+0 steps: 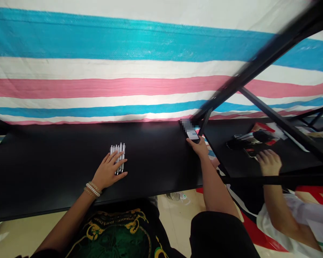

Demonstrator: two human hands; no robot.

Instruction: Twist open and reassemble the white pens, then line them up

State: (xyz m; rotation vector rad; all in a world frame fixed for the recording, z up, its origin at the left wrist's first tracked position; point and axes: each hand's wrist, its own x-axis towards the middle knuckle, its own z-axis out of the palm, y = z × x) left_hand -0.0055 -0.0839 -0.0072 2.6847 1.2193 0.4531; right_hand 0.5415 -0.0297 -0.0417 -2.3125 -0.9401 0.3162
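Several white click pens [121, 147] lie side by side in a row on the black tabletop [67, 154], with their dark tips toward me. My left hand [109, 169] rests flat across them, fingers spread, partly hiding their barrels. A beaded bracelet and a pale coil band circle that wrist. At the table's right end, my right hand [200, 146] grips a phone [193, 134] with a lit, whitish screen, close to the black frame post. Part of the area just beyond the phone is blurred out.
Striped tarpaulin [123, 86] hangs behind the table. A black metal frame [247, 68] slants along the right. On the neighbouring table, another person's hand [269, 162] is near a dark phone [250, 153] and a red packet [262, 128]. Red stools stand below.
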